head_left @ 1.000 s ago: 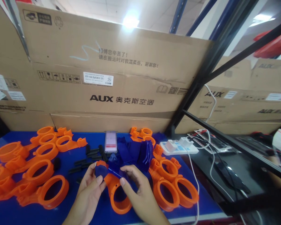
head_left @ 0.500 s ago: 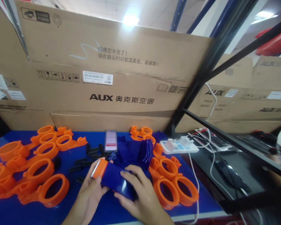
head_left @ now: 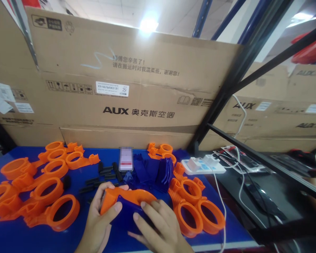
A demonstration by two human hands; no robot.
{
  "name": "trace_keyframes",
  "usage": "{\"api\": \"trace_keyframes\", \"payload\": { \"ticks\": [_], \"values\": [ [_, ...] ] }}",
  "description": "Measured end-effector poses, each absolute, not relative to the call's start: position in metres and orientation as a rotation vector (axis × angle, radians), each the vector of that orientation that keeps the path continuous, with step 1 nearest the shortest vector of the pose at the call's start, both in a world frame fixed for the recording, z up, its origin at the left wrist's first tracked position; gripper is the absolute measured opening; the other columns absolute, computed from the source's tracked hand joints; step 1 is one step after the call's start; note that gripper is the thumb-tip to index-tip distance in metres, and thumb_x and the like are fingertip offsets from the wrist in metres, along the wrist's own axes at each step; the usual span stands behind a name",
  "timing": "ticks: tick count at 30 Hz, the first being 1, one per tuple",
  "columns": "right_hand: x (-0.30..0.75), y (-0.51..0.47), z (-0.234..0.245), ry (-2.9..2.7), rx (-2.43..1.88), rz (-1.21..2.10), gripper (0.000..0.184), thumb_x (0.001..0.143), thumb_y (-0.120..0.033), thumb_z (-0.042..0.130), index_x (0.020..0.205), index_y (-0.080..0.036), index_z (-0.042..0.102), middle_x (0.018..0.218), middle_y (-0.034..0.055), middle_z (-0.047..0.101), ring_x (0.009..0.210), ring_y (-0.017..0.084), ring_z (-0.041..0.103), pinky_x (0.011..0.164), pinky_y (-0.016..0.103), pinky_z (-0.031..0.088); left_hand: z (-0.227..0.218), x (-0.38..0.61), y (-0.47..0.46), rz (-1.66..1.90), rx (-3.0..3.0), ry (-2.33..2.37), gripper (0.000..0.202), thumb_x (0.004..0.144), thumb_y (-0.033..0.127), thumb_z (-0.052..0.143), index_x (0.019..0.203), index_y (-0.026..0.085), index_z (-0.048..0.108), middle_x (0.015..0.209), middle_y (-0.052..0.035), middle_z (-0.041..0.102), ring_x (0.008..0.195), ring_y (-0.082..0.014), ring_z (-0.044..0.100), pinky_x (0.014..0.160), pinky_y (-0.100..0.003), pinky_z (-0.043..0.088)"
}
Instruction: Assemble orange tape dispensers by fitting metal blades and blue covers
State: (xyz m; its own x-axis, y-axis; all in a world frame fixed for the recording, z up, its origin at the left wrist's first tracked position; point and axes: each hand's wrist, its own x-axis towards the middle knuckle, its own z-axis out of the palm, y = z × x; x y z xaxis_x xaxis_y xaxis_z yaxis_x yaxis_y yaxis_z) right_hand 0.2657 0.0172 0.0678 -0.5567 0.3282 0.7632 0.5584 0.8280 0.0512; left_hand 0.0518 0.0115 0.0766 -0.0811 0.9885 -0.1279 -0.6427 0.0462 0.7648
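In front of me I hold an orange tape dispenser (head_left: 131,195) with a blue plastic plate (head_left: 125,211) against it. My left hand (head_left: 101,214) grips the dispenser's left end, where part of the toothed edge shows, and its thumb lies along the blue plate. Around the right end, my right hand (head_left: 158,223) is closed, fingers pressing on the blue plate. How plate and dispenser join is hidden by my fingers. Beyond my hands lie several black handles (head_left: 107,172) and a pile of blue plastic plates (head_left: 150,170).
Several orange dispenser frames (head_left: 63,212) cover the table's left side, with others (head_left: 191,189) at the right. A phone (head_left: 126,159) stands at the back before a large cardboard box (head_left: 137,133). A white power strip (head_left: 204,167) and cables lie right, by a black shelf post (head_left: 226,91).
The dispenser has been turned over in my hands, so its orange body now faces up and the blue plate faces me. Both hands keep hold; the camera view shifted slightly.
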Motion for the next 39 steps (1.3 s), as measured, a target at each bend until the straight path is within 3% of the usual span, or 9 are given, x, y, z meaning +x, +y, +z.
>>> {"api": "trace_keyframes", "payload": {
  "ticks": [6, 11, 14, 16, 20, 25, 31, 35, 39],
  "values": [
    [0.261, 0.012, 0.078, -2.175, -0.641, -0.501, 0.048, 0.084, -0.041, 0.083, 0.127, -0.025, 0.07, 0.111, 0.0114, 0.078, 0.099, 0.029, 0.076, 0.085, 0.043, 0.064, 0.072, 0.05, 0.012, 1.485, 0.598, 0.843, 0.048, 0.069, 0.029, 0.091, 0.109, 0.026, 0.064, 0.121, -0.0117, 0.079, 0.119, -0.0376, 0.069, 0.107, -0.05, 0.048],
    [0.255, 0.012, 0.077, -1.981, -0.861, -0.099, 0.047, 0.094, -0.042, 0.071, 0.136, -0.023, 0.064, 0.126, 0.0162, 0.07, 0.112, 0.032, 0.071, 0.091, 0.044, 0.063, 0.057, 0.044, 0.008, 1.453, 0.802, 0.692, 0.073, 0.072, 0.047, 0.087, 0.138, 0.03, 0.061, 0.146, -0.0128, 0.065, 0.142, -0.0427, 0.049, 0.119, -0.054, 0.036],
    [0.244, 0.013, 0.074, -1.773, -0.979, 0.303, 0.033, 0.103, -0.034, 0.054, 0.133, -0.025, 0.064, 0.125, 0.0121, 0.071, 0.113, 0.027, 0.07, 0.094, 0.039, 0.061, 0.055, 0.046, 0.006, 1.404, 1.002, 0.599, 0.097, 0.072, 0.045, 0.088, 0.156, 0.038, 0.041, 0.161, -0.0077, 0.048, 0.15, -0.0416, 0.037, 0.123, -0.054, 0.028],
    [0.234, 0.014, 0.068, -1.654, -1.039, 0.505, 0.031, 0.106, -0.033, 0.048, 0.13, -0.026, 0.066, 0.122, 0.0091, 0.073, 0.111, 0.025, 0.071, 0.096, 0.036, 0.059, 0.055, 0.051, 0.004, 1.337, 1.069, 0.53, 0.118, 0.072, 0.049, 0.088, 0.163, 0.044, 0.014, 0.165, -0.0063, 0.041, 0.152, -0.0403, 0.033, 0.123, -0.057, 0.027],
    [0.214, 0.014, 0.052, -1.481, -1.118, 0.681, 0.038, 0.107, -0.042, 0.044, 0.135, -0.025, 0.064, 0.126, 0.0091, 0.072, 0.119, 0.026, 0.068, 0.101, 0.036, 0.056, 0.054, 0.059, -0.003, 1.196, 1.05, 0.522, 0.14, 0.069, 0.051, 0.09, 0.159, 0.046, -0.018, 0.168, -0.0097, 0.035, 0.152, -0.0395, 0.034, 0.12, -0.061, 0.031],
    [0.203, 0.012, 0.057, -1.52, -1.115, 0.771, 0.043, 0.108, -0.046, 0.038, 0.14, -0.027, 0.06, 0.134, 0.0077, 0.065, 0.13, 0.026, 0.06, 0.108, 0.036, 0.052, 0.054, 0.06, -0.004, 1.294, 0.958, 0.649, 0.135, 0.07, 0.041, 0.091, 0.163, 0.041, -0.007, 0.163, -0.014, 0.042, 0.148, -0.0408, 0.041, 0.119, -0.057, 0.036],
    [0.2, 0.012, 0.072, -1.887, -1.006, 0.638, 0.077, 0.096, -0.036, 0.062, 0.163, -0.029, 0.024, 0.158, 0.0129, 0.036, 0.146, 0.034, 0.038, 0.117, 0.054, 0.041, 0.075, 0.051, 0.014, 1.459, 0.562, 0.925, 0.115, 0.08, 0.038, 0.084, 0.16, 0.052, 0.003, 0.158, -0.006, 0.051, 0.143, -0.0325, 0.051, 0.114, -0.049, 0.046],
    [0.189, 0.029, 0.082, -2.042, -0.956, 0.526, 0.066, 0.09, -0.027, 0.069, 0.151, -0.031, 0.044, 0.156, 0.0114, 0.04, 0.145, 0.034, 0.038, 0.117, 0.054, 0.04, 0.085, 0.047, 0.025, 1.459, 0.406, 0.835, 0.092, 0.092, 0.042, 0.07, 0.156, 0.059, 0.007, 0.155, 0.0008, 0.055, 0.137, -0.0262, 0.058, 0.112, -0.046, 0.05],
    [0.175, 0.073, 0.105, -1.869, -0.977, 0.458, 0.042, 0.089, -0.021, 0.067, 0.129, -0.026, 0.057, 0.136, 0.0115, 0.056, 0.129, 0.029, 0.054, 0.11, 0.048, 0.047, 0.101, 0.024, 0.043, 1.361, 0.606, 0.829, 0.087, 0.091, 0.039, 0.07, 0.159, 0.052, 0.017, 0.156, -0.0027, 0.054, 0.135, -0.0278, 0.06, 0.113, -0.049, 0.048]
  ]
}}
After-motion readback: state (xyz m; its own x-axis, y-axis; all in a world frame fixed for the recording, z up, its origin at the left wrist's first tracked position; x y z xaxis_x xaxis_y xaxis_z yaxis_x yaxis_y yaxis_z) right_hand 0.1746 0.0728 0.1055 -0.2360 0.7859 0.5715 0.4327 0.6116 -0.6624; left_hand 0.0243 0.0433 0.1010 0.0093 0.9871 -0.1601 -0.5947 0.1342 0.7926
